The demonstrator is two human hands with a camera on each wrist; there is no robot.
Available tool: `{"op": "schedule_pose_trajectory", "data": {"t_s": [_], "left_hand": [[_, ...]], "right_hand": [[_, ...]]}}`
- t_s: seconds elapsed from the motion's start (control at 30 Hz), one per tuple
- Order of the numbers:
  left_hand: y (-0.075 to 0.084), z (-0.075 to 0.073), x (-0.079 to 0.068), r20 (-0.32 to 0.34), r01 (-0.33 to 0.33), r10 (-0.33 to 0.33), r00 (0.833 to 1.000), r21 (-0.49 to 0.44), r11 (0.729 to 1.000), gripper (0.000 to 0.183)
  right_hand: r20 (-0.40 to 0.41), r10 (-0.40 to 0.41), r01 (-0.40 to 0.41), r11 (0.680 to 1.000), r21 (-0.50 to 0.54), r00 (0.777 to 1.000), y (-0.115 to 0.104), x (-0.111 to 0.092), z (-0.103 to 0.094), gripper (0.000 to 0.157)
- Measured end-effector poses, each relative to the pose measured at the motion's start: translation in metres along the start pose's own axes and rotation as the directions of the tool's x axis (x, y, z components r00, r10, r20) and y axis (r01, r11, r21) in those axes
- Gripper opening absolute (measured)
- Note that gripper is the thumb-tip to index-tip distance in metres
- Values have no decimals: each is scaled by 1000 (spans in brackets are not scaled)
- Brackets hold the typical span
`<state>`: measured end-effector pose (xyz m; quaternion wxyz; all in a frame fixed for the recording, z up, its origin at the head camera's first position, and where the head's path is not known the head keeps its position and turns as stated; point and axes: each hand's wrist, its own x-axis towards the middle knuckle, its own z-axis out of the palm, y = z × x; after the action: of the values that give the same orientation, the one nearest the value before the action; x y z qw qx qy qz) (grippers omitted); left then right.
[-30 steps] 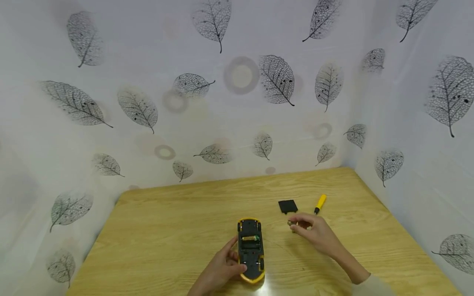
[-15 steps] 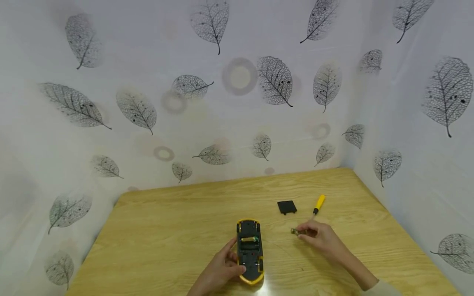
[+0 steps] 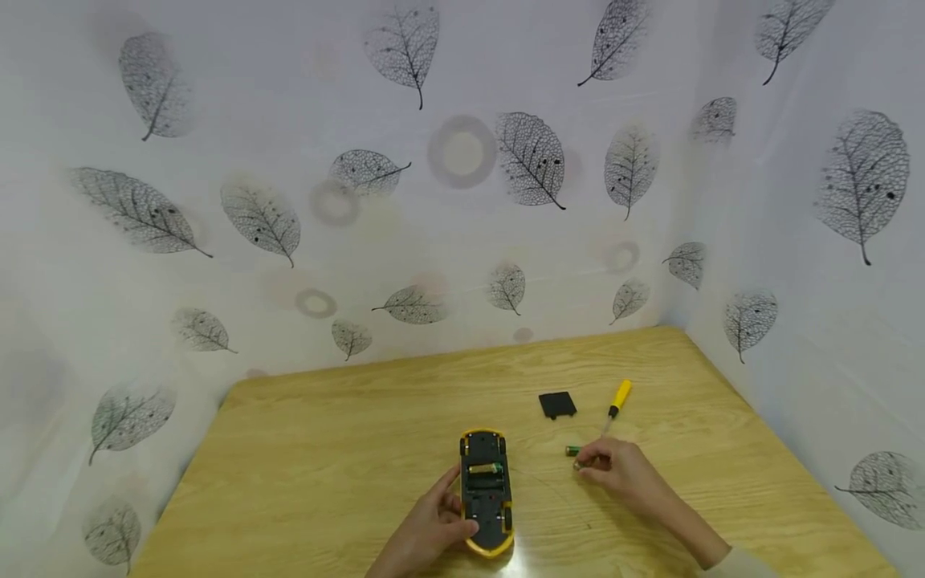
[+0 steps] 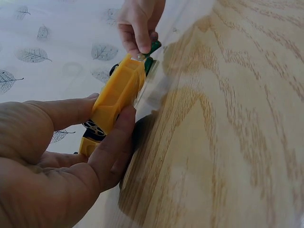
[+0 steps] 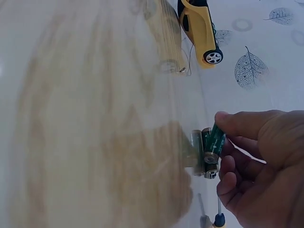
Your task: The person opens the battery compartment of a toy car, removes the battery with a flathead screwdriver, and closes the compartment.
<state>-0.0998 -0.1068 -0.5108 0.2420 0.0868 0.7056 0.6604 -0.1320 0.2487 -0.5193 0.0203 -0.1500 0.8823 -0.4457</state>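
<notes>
A yellow toy car [image 3: 488, 526] is turned underside up, its battery compartment uncovered with a green-and-gold battery [image 3: 484, 469] lying in it. My left hand [image 3: 428, 526] grips the car by its sides, thumb over the near end of the black underside. Right of the car, my right hand [image 3: 627, 477] pinches a green battery [image 5: 216, 141] between thumb and fingers, low over the table. Close beside it lies another green battery [image 3: 572, 451], also visible behind the pinched one in the right wrist view.
A black battery cover [image 3: 558, 405] lies on the wooden table [image 3: 347, 449] beyond the batteries. To its right is a screwdriver [image 3: 621, 395] with a yellow handle, its tip pointing at my right hand. Leaf-patterned sheeting [image 3: 448, 241] encloses the table's back and sides.
My right hand has moved slightly right and toward me, down to the table. One battery now lies there apart from the fingers. The left hand keeps its hold on the car.
</notes>
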Motion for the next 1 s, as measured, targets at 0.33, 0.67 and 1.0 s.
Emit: {"op": "schedule_pose_trajectory", "data": {"t_s": [0.33,0.67,1.0], "left_hand": [[-1,1,0,-18,16,-16,1000,4,1000,93],[-1,2,-1,-20,9,-9,1000,-3,1000,93],[0,2,-1,-22,6,-6,1000,4,1000,92]], "right_hand": [[18,24,-24,1000,-4,1000,-7,-3,1,13],[-12,182,-181,968,-174,983,-16,-11,-5,20],[-92,249,-261,954,-149,964,-13,-6,-8,17]]}}
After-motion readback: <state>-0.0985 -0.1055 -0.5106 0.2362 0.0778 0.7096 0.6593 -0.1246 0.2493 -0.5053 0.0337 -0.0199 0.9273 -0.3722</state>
